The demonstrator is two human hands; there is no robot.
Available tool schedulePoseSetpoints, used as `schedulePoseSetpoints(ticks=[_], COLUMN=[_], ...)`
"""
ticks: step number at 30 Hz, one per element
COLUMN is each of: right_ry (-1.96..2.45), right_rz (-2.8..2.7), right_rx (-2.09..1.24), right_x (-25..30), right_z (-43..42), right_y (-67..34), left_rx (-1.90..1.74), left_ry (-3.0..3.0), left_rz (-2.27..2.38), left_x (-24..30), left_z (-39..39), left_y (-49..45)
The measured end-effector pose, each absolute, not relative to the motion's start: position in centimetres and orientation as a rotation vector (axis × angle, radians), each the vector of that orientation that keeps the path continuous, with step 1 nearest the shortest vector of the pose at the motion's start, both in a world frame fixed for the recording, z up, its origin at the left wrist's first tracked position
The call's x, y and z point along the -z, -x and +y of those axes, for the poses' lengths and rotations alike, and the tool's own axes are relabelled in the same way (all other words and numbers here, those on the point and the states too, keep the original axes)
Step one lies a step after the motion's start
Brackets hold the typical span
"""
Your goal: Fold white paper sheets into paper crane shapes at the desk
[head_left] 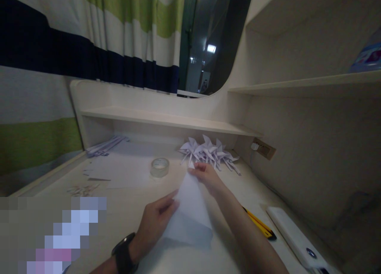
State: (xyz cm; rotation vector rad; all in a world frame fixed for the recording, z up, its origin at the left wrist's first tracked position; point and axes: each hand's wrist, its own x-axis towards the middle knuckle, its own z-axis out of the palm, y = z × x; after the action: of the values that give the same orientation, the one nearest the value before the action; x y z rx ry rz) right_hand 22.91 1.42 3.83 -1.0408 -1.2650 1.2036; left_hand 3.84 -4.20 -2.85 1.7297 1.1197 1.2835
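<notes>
Between my hands is a sheet of white paper (190, 210), raised at a tilt over the desk with its narrow corner pointing away from me. My left hand (159, 218), with a dark watch on its wrist, pinches the paper's left edge. At the far corner, my right hand (206, 176) grips the tip between thumb and fingers. Just beyond that hand lies a cluster of folded paper pinwheels (208, 149) on paper sticks. A roll of clear tape (160, 167) rests to the left of the paper.
Flat white sheets (127, 166) and a bundle of rolled paper sticks (107, 146) lie at the back left, with small scattered bits (83, 190) nearer. Right of my forearm are a yellow utility knife (260, 224) and a long white case (293, 236). A shelf (166, 117) overhangs the back.
</notes>
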Motion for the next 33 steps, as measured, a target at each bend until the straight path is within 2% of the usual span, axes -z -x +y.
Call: schedulePoseSetpoints(ticks=[5,11,33], right_ry=[1.009,0.895,0.923], right_rz=[-1.384,-1.442,-1.398], right_rx=[-1.172,-1.077,-0.917], right_x=[-5.8,-6.7,-8.9], right_z=[1.7,2.2,0.0], right_y=[-21.9,-21.6,-22.1], left_rx=[-1.438,-1.402,-1.617], left_ry=[-1.646,-1.829,-2.195], left_rz=[1.162,1.102,0.894], left_x=[-1.7,-5.6,-5.3], left_z=[-1.9,0.9,-0.7], left_y=[-3.9,-5.3,-5.7])
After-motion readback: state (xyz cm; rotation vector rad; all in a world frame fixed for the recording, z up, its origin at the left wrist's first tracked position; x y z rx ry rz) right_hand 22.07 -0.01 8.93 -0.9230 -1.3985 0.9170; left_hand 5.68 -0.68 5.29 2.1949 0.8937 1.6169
